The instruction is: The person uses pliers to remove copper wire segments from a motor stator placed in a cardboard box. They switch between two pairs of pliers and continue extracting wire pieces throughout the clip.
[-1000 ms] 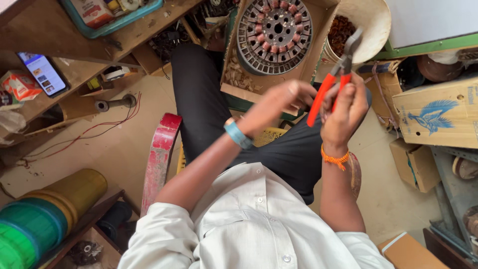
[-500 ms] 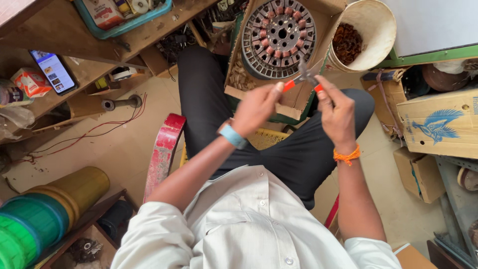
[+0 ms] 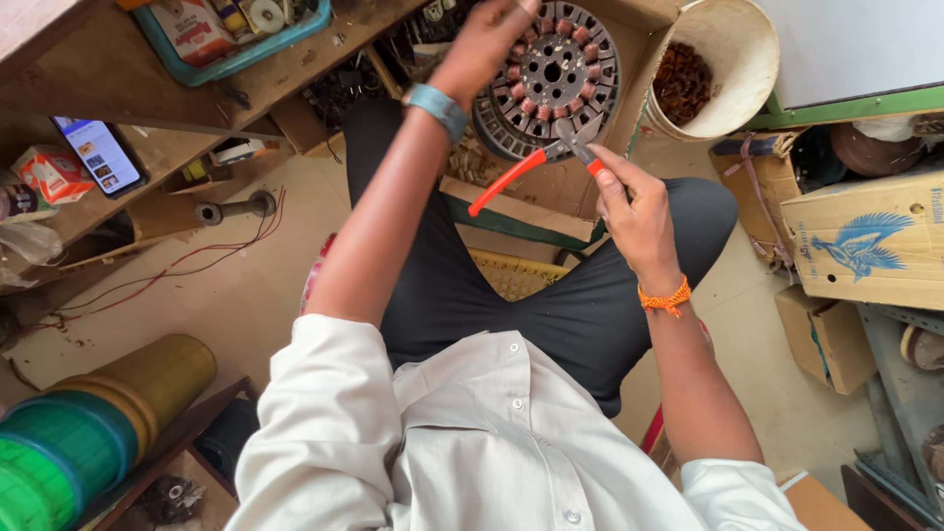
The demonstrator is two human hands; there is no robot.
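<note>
Left hand (image 3: 492,39) grips the round motor core (image 3: 556,79); right hand (image 3: 634,211) clasps red-handled pliers (image 3: 536,167), whose tips want square placement on one winding.

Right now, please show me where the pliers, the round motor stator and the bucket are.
pliers (image 3: 511,179): head view, red handle.
round motor stator (image 3: 570,44): head view, dark inner ring.
bucket (image 3: 752,59): head view, pale side wall.

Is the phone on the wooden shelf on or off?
On. The phone screen is lit and shows small coloured pictures.
</note>
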